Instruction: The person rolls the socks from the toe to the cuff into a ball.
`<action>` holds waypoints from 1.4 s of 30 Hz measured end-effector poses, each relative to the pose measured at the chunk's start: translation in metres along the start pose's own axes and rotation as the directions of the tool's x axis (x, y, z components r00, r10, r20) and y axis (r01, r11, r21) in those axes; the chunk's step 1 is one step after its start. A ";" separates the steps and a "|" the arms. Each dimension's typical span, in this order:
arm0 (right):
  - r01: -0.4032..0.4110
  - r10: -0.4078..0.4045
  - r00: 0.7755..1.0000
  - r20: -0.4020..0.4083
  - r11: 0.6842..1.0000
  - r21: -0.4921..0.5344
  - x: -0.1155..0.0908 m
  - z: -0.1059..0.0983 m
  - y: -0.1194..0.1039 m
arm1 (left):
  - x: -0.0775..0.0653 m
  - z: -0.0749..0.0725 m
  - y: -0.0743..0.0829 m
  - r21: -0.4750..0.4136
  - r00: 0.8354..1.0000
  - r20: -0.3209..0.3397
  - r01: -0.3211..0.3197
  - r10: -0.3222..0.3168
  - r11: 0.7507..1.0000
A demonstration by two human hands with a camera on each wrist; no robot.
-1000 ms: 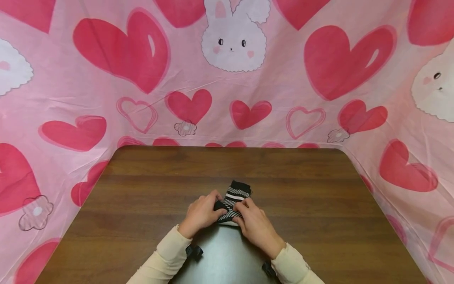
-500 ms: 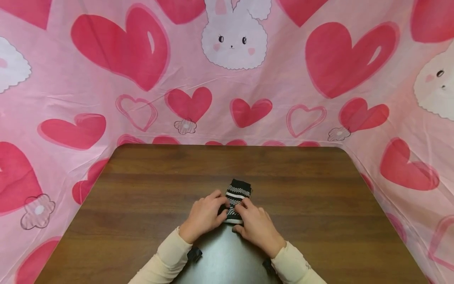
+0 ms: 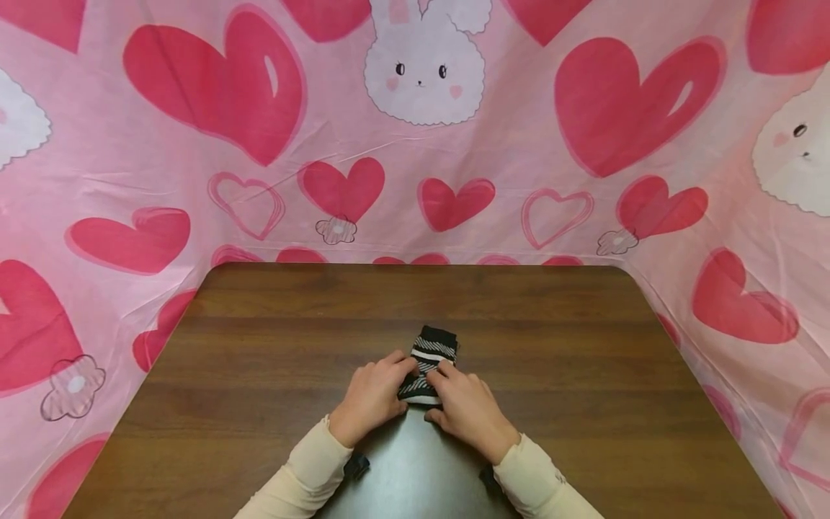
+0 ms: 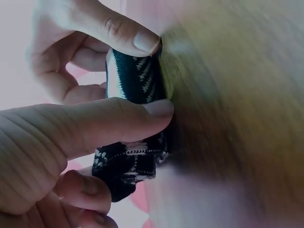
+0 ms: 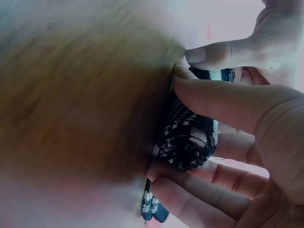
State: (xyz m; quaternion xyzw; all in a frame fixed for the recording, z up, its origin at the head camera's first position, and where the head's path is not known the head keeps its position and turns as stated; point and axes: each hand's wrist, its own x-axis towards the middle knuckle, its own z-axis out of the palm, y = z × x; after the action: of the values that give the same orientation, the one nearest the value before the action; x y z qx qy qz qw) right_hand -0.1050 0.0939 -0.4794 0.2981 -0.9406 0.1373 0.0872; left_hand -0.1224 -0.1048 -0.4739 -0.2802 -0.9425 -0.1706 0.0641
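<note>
A folded sock (image 3: 436, 347), black with white stripes and slanted flecks, lies on the wooden table with its dark cuff toward the back. My left hand (image 3: 368, 398) grips its left side, the thumb across the near end in the left wrist view and the fingers curled at the side. On the other side, my right hand (image 3: 473, 409) holds the sock with thumb near the front edge and fingers on top and beside it. In the right wrist view a rounded bulge of the sock (image 5: 190, 147) shows between thumb and fingers. The fingers hide part of the sock.
The brown wooden table (image 3: 292, 339) has rounded far corners. A pink cloth (image 3: 506, 144) printed with hearts and rabbits hangs behind it and along both sides. Dark wrist devices show below both cuffs.
The dark flap at the sock's left has been folded in, so its outline is narrower. My left hand has shifted slightly to the right; the right hand has hardly moved.
</note>
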 end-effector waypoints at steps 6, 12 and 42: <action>-0.004 0.004 1.000 0.000 1.000 -0.001 0.001 -0.001 0.000 | 0.000 0.000 0.001 0.013 1.000 0.002 0.009 -0.009 1.000; -0.014 0.013 1.000 0.011 1.000 0.021 0.000 -0.002 -0.001 | -0.003 0.002 0.001 -0.022 1.000 -0.001 0.014 -0.014 1.000; 0.036 -0.037 0.999 0.001 0.984 0.177 -0.001 -0.006 0.013 | 0.001 0.001 0.001 -0.089 1.000 -0.016 0.004 -0.005 0.996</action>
State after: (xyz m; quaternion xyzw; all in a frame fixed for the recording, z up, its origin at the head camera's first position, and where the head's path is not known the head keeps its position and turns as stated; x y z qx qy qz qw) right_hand -0.1114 0.1060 -0.4766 0.3223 -0.9192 0.2178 0.0608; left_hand -0.1224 -0.1035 -0.4746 -0.2792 -0.9341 -0.2147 0.0589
